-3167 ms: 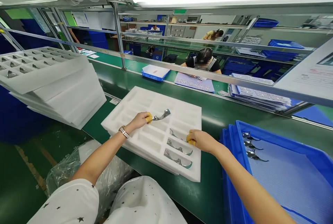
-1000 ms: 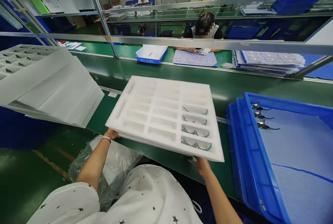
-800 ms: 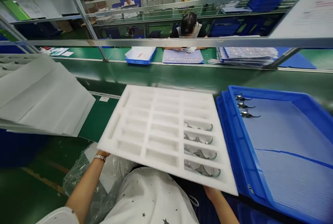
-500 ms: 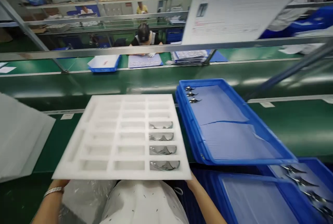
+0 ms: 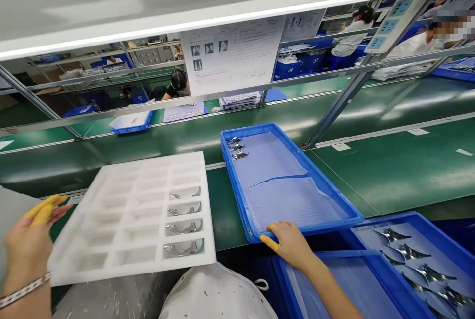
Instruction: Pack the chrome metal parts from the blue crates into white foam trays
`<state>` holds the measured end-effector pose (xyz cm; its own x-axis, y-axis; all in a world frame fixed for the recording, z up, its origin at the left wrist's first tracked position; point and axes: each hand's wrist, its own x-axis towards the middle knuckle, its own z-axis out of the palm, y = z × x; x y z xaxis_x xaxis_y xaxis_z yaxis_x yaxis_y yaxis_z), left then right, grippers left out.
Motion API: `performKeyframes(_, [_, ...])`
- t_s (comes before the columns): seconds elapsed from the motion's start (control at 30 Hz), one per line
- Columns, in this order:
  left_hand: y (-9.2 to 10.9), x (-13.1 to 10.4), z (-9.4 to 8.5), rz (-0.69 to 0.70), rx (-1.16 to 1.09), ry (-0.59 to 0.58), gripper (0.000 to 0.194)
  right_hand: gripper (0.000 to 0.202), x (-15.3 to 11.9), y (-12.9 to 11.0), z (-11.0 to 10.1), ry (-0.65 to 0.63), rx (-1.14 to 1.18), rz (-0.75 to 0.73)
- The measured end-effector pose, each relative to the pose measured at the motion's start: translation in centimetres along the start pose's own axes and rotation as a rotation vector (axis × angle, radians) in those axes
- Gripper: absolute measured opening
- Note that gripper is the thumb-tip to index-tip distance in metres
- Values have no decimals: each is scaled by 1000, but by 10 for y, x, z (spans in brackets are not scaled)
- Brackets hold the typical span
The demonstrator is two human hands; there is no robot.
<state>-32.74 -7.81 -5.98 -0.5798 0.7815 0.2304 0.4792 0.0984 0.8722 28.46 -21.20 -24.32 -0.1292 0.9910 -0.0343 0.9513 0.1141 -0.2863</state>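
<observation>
A white foam tray (image 5: pixel 131 272) with rows of slots lies in front of me. Shiny curved metal parts (image 5: pixel 183 227) fill several slots of its right column. Left of the tray, my left hand (image 5: pixel 31 242) is raised with its fingers stretched out and nothing visible in them; yellow covers are on some fingertips. My right hand (image 5: pixel 289 242), also with yellow fingertip covers, grips the front rim of a blue tray (image 5: pixel 232 188). That tray is lined with white sheets (image 5: pixel 297 203) and has three small metal parts (image 5: pixel 237 148) at its far left corner.
Another blue tray (image 5: pixel 415 220) with several metal parts stands lower right, beside a lined blue tray (image 5: pixel 334 259). A slanted metal post (image 5: pixel 336 104) rises behind. A printed sheet (image 5: pixel 233 57) hangs ahead from the frame. Several people sit at benches beyond.
Both hands have left the foam tray's sides. My left hand has risen beside it, and my right has moved to the blue tray's front rim. The view has turned right.
</observation>
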Motion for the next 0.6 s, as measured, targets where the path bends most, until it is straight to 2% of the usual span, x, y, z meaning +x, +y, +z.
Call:
performKeyframes(0.07, [24,-8,39,49,-176,-30,36,46,-2,-1,6,26,-12,-16])
performKeyframes(0.13, [50,-19,75,87,-234,-172,42,46,-8,-4,10,73,-13,-33])
performKeyframes(0.27, [96,-48,144,210,-105,-510,53,38,-33,-2,22,101,58,-54])
performKeyframes(0.4, [134,-83,220,432,113,-834,37,35,-47,11,28,-13,230,-50])
performKeyframes(0.5, [160,-116,290,699,389,-1005,27,32,-23,28,12,-65,357,-62])
performKeyframes(0.6, [177,-153,367,883,723,-1029,22,30,34,52,-19,-2,346,-89])
